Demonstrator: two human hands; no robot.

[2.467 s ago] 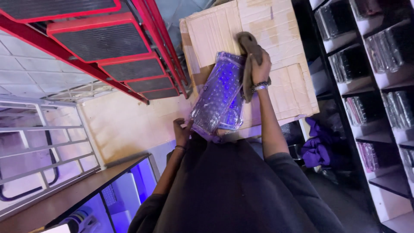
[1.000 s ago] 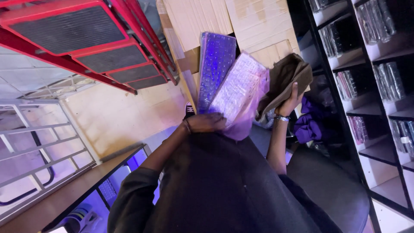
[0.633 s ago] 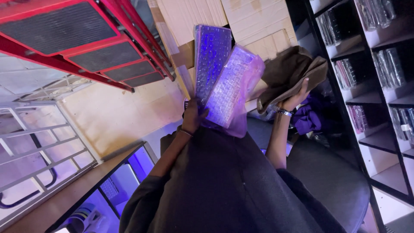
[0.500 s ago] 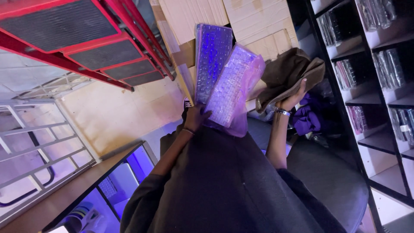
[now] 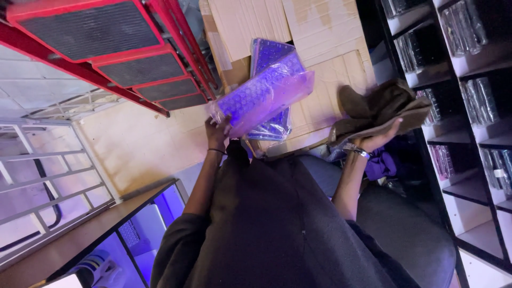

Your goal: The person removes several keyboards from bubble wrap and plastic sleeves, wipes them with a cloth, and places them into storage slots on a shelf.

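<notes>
Dim room, violet glow, soft blur

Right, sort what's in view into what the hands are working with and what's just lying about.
In hand:
- left hand holding a clear keyboard in a purple-lit plastic sleeve
- second sleeved keyboard behind it
- right hand holding a brown folded cloth

Lying about:
- flattened cardboard sheets
- red metal racks
- black shelving with wrapped packs
</notes>
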